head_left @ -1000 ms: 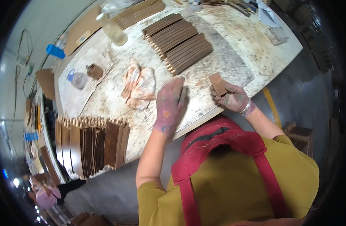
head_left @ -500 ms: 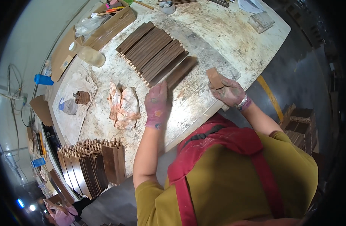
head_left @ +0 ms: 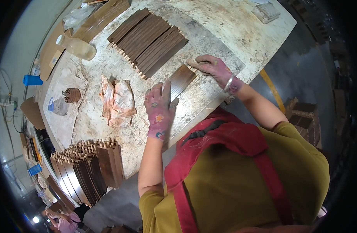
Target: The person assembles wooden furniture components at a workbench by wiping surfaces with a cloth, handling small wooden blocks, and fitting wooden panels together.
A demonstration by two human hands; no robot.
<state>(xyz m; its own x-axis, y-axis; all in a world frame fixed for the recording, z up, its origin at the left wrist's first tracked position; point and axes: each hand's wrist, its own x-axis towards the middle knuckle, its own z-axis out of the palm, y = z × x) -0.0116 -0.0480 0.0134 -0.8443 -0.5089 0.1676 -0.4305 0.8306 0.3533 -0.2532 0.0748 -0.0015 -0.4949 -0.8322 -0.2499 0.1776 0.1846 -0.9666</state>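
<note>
Two gloved hands are laid flat, fingers spread, on one slat (head_left: 181, 80): left hand (head_left: 160, 109) at its seven-o'clock end, right hand (head_left: 212, 66) at one o'clock, on the tabletop (head_left: 225, 23).

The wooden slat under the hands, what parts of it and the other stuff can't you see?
Head view only:
- Slat: its near end is hidden under the left hand; its far end lies under the right hand's fingers.
- Bottle: what is inside is too blurred to tell.
- Small block: too small and cut by the top edge.
</note>
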